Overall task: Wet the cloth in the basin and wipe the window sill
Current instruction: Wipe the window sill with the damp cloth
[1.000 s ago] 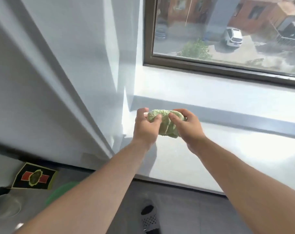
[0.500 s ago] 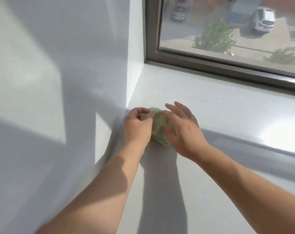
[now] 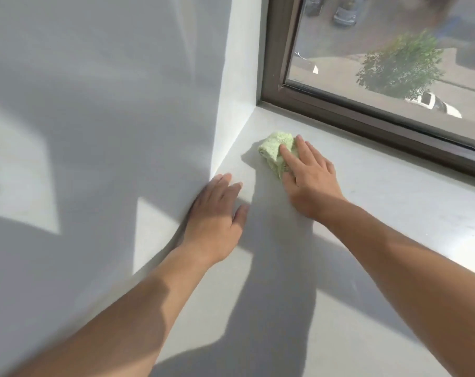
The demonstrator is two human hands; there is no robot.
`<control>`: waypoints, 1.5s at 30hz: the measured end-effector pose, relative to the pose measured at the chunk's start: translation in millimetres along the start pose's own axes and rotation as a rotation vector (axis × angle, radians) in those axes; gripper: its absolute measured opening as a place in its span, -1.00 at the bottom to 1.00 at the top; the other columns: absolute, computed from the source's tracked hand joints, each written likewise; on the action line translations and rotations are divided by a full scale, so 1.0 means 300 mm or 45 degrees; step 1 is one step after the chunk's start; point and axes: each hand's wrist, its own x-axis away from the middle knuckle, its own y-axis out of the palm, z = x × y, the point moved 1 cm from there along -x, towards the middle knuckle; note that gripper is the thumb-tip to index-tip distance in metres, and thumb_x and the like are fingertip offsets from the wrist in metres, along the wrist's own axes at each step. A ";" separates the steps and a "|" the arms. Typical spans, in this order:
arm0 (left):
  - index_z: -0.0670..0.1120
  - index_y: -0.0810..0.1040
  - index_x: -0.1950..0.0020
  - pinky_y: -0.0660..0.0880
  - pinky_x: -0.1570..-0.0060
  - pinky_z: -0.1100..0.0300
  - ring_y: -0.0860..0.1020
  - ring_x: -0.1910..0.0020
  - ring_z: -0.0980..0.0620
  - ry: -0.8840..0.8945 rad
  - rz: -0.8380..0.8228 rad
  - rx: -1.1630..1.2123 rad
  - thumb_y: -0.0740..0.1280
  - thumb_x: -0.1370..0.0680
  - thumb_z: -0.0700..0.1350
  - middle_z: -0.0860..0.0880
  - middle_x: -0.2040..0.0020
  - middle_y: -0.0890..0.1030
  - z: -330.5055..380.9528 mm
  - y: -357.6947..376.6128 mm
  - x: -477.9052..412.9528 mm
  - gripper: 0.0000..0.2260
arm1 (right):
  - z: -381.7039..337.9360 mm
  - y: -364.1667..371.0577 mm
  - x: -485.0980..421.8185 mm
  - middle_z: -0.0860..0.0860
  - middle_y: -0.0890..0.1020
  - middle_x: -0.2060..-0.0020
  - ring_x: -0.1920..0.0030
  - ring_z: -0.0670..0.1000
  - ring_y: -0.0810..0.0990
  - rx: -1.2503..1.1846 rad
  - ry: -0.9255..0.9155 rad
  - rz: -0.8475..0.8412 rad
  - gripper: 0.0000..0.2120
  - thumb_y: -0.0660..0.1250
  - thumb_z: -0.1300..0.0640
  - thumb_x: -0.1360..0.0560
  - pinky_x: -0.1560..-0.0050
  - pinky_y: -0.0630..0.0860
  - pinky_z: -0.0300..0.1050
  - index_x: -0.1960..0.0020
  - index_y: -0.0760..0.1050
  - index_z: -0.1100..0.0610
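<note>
The right hand (image 3: 310, 175) lies palm-down on the cloth (image 3: 274, 148), fingers spread and nearly straight, pressing the bunched green cloth flat against the sill (image 3: 380, 213) rather than gripping it. The index finger crosses the top of the cloth; the far, rolled end of the cloth sticks out past the fingertips toward the corner. The left hand (image 3: 217, 213) is released and holds nothing: it rests flat on the sill, fingers loosely together and thumb out to the side, its outer edge right against the foot of the wall (image 3: 95, 131). The two hands are near each other but apart, with a strip of shaded sill between them.

The cloth sits on the sill close to its left rear corner, where the white reveal (image 3: 236, 91) meets the dark window frame (image 3: 339, 110). It is near both the reveal and the frame, touching neither. To the left the wall and reveal close off the sill; behind, the frame runs along its whole back edge. To the right the sill stretches bare and sunlit, well clear of both arms, and the near part of it toward the person is bare as well, crossed by the arms' shadows.
</note>
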 end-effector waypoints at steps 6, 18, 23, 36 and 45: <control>-0.05 0.17 -0.57 -0.07 -0.53 -0.01 -0.05 -0.60 -0.05 0.058 -0.039 -0.395 -0.02 -0.58 0.23 -0.09 -0.62 0.05 0.008 0.043 0.033 -0.38 | -0.052 0.024 -0.049 0.01 -0.07 -0.62 -0.61 0.10 -0.12 0.146 -0.315 -0.078 -0.36 0.09 -0.12 -0.62 -0.57 -0.07 0.09 -0.60 0.00 0.08; -0.09 0.22 -0.55 0.05 -0.52 -0.05 -0.03 -0.60 -0.05 0.068 -0.004 -0.429 0.04 -0.58 0.21 -0.11 -0.61 0.10 0.023 0.050 0.028 -0.39 | -0.023 0.026 -0.188 0.04 0.02 -0.62 -0.60 0.09 0.03 0.148 -0.655 -0.133 -0.41 0.04 -0.08 -0.61 -0.51 0.05 0.03 -0.61 0.06 0.03; -0.08 0.25 -0.54 0.07 -0.52 -0.05 0.00 -0.59 -0.05 0.075 -0.001 -0.432 0.05 -0.58 0.20 -0.10 -0.60 0.12 0.027 0.046 0.034 -0.40 | 0.038 -0.027 -0.371 -0.03 0.01 -0.62 -0.60 0.05 -0.01 0.108 -0.310 -0.050 -0.46 0.02 -0.04 -0.66 -0.56 -0.02 0.04 -0.61 0.00 -0.03; -0.05 0.19 -0.57 -0.07 -0.53 0.01 -0.07 -0.60 -0.01 0.072 0.026 -0.359 -0.04 -0.58 0.23 -0.07 -0.62 0.06 0.046 0.043 0.070 -0.39 | 0.073 -0.036 -0.115 0.02 -0.08 -0.62 -0.60 0.08 -0.08 0.103 -0.084 -0.006 -0.49 0.01 -0.06 -0.65 -0.54 -0.03 0.12 -0.58 0.01 -0.16; -0.13 0.37 -0.43 0.08 -0.50 0.00 0.16 -0.54 -0.12 -0.016 0.055 -0.240 0.06 -0.54 0.15 -0.17 -0.53 0.28 0.058 0.004 0.165 -0.44 | 0.102 -0.046 -0.058 -0.03 -0.03 -0.62 -0.60 0.09 -0.07 0.085 0.052 0.014 -0.41 0.00 -0.07 -0.64 -0.55 -0.09 0.05 -0.61 -0.10 -0.04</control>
